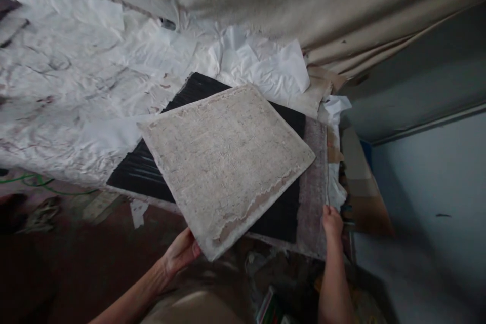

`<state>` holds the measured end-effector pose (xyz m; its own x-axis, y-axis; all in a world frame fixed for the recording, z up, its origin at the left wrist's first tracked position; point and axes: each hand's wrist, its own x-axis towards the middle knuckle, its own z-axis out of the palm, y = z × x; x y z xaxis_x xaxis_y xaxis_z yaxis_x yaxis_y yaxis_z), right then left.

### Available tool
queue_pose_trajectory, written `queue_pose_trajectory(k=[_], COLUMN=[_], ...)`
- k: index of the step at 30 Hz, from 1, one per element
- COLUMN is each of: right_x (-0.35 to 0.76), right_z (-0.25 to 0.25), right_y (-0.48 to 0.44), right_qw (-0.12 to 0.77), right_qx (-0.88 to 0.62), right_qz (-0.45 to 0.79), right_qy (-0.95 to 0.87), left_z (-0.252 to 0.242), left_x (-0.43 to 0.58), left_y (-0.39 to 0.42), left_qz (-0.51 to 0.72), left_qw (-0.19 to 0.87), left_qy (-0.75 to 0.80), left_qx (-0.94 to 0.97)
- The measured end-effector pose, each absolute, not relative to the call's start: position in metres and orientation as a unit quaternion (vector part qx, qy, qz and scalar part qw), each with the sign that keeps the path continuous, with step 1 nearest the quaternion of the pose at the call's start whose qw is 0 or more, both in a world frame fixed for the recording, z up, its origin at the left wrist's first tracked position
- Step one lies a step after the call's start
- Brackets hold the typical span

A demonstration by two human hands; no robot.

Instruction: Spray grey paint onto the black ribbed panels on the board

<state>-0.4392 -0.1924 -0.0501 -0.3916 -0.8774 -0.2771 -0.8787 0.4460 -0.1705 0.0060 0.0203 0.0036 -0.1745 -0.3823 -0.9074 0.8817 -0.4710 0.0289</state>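
A square grey-white slab (228,162) with a rough, crusted face lies tilted over a black ribbed sheet (140,172). My left hand (182,252) grips the slab's near corner from below. My right hand (331,221) holds the near right edge of a thin greyish board (313,182) that lies under the black sheet. Both forearms come up from the bottom of the view.
Crumpled white paper (94,76) covers the surface at left and behind. A heavy beige cloth (304,0) hangs across the top. A blue-grey wall (429,162) stands at right. Brown floor with a green cord (34,181) lies at lower left.
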Motion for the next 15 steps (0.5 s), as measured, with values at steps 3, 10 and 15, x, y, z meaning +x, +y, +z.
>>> queue_pose_trajectory(k=[3,10,15], right_x=[-0.427,-0.329,-0.228], right_z=[-0.027,0.02,0.018], right_y=[-0.182,-0.069,-0.008], right_qw=[0.112,0.541,0.754], right_qx=[-0.535,-0.363,-0.235], right_qz=[0.0,-0.165,-0.191], right_qy=[0.837,0.741,0.582], left_z=[0.007,0.006,0.008], left_x=[0.015,0.021,0.012], left_y=[0.04,0.052,0.042], left_qz=[-0.74,-0.76,-0.74], left_qw=[0.426,0.422,0.408], left_qy=[0.263,0.153,0.107], left_qx=[0.448,0.47,0.524])
